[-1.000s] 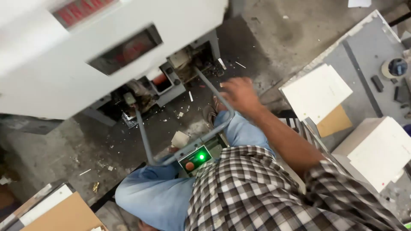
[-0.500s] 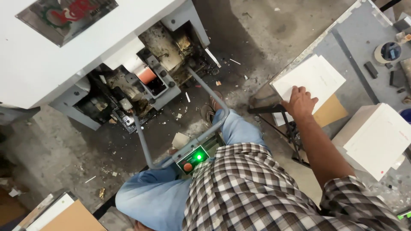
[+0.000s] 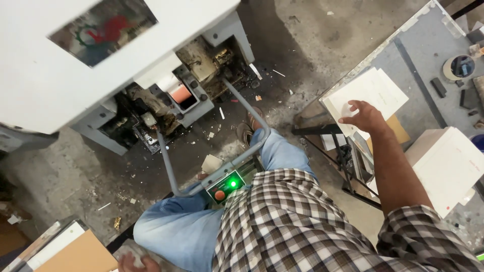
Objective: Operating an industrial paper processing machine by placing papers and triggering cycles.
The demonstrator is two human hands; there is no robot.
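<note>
My right hand (image 3: 364, 116) lies spread, grip loose, on the white sheet stack (image 3: 370, 96) at the grey surface (image 3: 418, 65) edge, within reach from my seat; my left hand (image 3: 137, 262) grip I cannot tell.

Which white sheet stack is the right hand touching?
The right hand rests on the flat white sheet stack at the grey table's edge, not the thicker white stack nearer the person.

1. Grey machine (image 3: 101, 65), well left of the right hand.
2. Control box (image 3: 225, 185) with green light, between the hands.
3. Tape roll (image 3: 461, 66), right of the right hand.
4. White box (image 3: 448, 168), beside the forearm.
</note>
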